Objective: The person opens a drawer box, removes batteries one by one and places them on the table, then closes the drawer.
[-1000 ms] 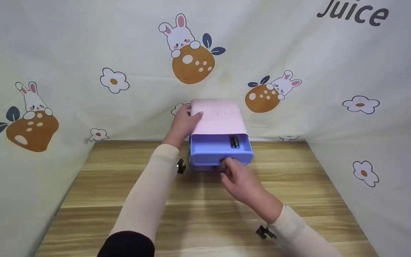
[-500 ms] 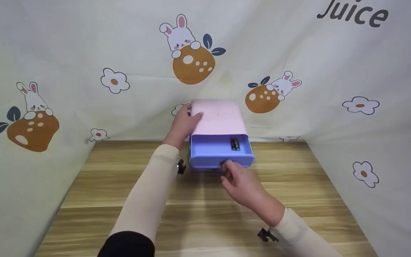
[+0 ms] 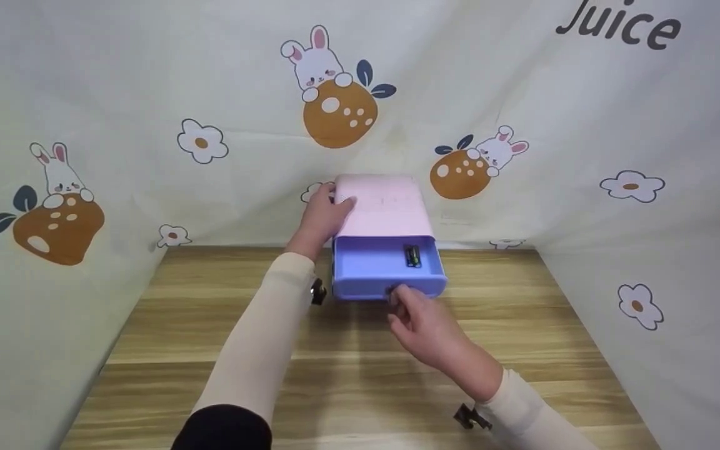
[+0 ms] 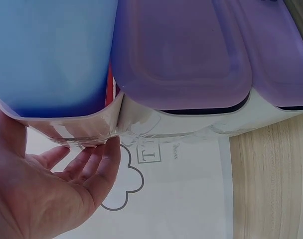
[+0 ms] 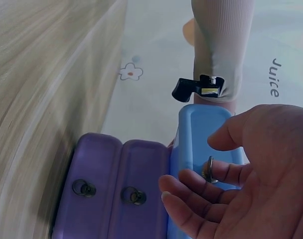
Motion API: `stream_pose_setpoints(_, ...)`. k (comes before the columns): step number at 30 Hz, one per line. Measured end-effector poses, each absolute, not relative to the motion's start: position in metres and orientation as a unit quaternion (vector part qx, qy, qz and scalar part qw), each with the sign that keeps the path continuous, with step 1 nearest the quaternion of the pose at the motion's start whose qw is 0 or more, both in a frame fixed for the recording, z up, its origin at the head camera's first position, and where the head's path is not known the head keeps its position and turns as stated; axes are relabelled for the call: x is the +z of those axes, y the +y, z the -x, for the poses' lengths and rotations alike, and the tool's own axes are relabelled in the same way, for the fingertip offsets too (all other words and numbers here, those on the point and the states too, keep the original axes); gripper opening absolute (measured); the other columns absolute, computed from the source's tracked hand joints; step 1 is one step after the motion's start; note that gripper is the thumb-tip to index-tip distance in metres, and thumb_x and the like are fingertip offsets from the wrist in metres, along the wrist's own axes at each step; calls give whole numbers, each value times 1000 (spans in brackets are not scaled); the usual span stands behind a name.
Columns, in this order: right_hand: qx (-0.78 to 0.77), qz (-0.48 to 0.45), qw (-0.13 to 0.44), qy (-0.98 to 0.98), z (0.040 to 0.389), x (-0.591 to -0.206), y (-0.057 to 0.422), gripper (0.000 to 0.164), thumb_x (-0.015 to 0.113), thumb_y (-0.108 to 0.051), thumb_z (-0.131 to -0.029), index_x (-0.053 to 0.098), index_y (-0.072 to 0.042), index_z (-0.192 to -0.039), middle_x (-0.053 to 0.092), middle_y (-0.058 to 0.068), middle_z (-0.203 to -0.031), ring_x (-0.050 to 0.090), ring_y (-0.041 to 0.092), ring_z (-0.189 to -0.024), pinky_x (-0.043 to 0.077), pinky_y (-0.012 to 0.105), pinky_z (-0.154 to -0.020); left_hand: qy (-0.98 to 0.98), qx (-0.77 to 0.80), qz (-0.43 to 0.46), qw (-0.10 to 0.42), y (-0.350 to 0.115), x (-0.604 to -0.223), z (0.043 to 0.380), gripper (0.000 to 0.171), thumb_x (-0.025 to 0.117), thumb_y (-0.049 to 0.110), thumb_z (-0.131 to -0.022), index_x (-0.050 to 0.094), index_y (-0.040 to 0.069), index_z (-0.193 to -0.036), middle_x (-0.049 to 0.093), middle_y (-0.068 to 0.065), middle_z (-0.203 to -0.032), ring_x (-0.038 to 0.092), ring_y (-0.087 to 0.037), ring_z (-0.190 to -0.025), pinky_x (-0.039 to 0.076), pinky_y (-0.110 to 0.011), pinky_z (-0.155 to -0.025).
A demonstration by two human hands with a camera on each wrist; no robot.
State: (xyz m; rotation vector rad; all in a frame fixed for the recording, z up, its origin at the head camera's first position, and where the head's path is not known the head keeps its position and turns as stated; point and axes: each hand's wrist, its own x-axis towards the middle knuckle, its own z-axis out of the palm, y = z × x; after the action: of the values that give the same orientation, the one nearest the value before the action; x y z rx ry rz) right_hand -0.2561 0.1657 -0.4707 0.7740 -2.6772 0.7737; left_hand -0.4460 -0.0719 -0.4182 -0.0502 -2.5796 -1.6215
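A small drawer box with a pink top (image 3: 382, 206) stands at the back of the table. Its top drawer, blue (image 3: 366, 287), is pulled out, and two dark, greenish batteries (image 3: 412, 255) lie inside. My left hand (image 3: 324, 219) holds the box's left side, thumb over the top edge; in the left wrist view its fingertips (image 4: 109, 154) press the side wall. My right hand (image 3: 425, 325) is at the drawer front. In the right wrist view, its index finger is hooked through the metal ring pull (image 5: 209, 169).
Below the blue drawer, two purple drawers (image 5: 141, 186) with ring pulls are shut. A wood-grain table (image 3: 347, 381) carries the box. A white cloth with rabbit prints (image 3: 241, 75) hangs behind and at both sides. Each sleeve bears a black clip (image 3: 472, 417).
The blue drawer has slid further out toward me, drawn by my right hand, and the batteries have come along with it. My left hand has stayed on the box.
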Motion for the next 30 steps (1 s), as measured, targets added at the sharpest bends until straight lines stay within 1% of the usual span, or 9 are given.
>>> stream_pose_setpoints(4, 266, -269, 125, -917, 254, -470, 166, 16, 74, -13, -98, 63, -13, -109, 57, -9, -88, 56, 9, -75, 51, 29, -65, -851, -523, 18, 50, -73, -419, 447, 71, 67, 39, -110, 43, 1, -164, 59, -21, -154, 56, -34, -143, 45, -47, -120)
stream_pose_setpoints(6, 266, -266, 121, -919, 253, -470, 166, 16, 74, -14, -99, 62, -15, -109, 57, -10, -88, 56, 8, -75, 50, 28, -65, -850, -524, 18, 52, -73, -419, 448, 71, 68, 39, -110, 43, 1, -164, 59, -22, -154, 57, -35, -143, 45, -47, -120)
stream_pose_setpoints(15, 270, -262, 105, -921, 250, -468, 167, 16, 76, -16, -100, 62, -17, -106, 58, -11, -88, 57, 8, -76, 53, 28, -65, -850, -525, 12, 47, -73, -421, 450, 73, 67, 41, -110, 42, 2, -165, 57, -20, -157, 54, -34, -146, 43, -46, -122)
stream_pose_setpoints(26, 272, -252, 76, -926, 243, -464, 168, 16, 77, -17, -102, 60, -19, -104, 60, -10, -89, 59, 9, -78, 55, 28, -67, -843, -535, 19, 51, -73, -422, 450, 71, 67, 39, -110, 43, 1, -165, 59, -21, -153, 58, -34, -141, 46, -46, -119)
stream_pose_setpoints(30, 272, -255, 87, -924, 242, -465, 168, 16, 77, -15, -101, 61, -17, -104, 60, -10, -88, 59, 9, -78, 54, 29, -67, -844, -532, 24, 58, -73, -422, 450, 69, 68, 38, -110, 45, 1, -163, 61, -22, -150, 60, -34, -137, 47, -46, -117)
